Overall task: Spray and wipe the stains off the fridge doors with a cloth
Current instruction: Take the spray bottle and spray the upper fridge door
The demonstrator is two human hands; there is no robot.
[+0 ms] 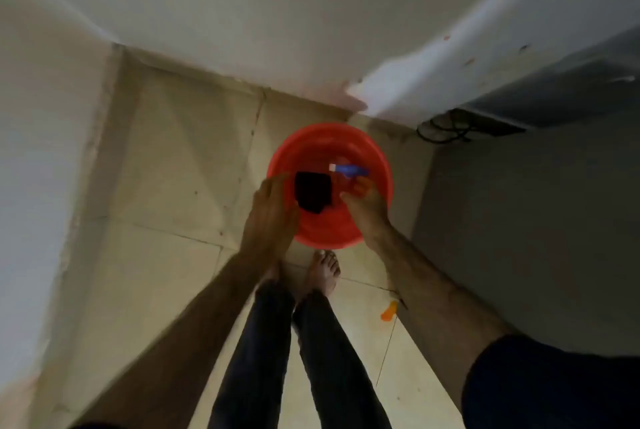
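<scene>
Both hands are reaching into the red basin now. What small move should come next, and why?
Probably lift both things out of the red basin. The right hand seems already on the spray bottle, though blur hides the grip, and the left hand is beside the dark cloth, apparently not yet holding it. So the left hand should take the cloth first.

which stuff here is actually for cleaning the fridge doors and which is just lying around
For the job:
- dark cloth in the red basin
- spray bottle with a blue head, in the basin, right hand on it
- fridge with reddish spots
- left hand reaching by the cloth

Just lying about:
- orange item on the floor tiles
- black cables under the fridge
</scene>
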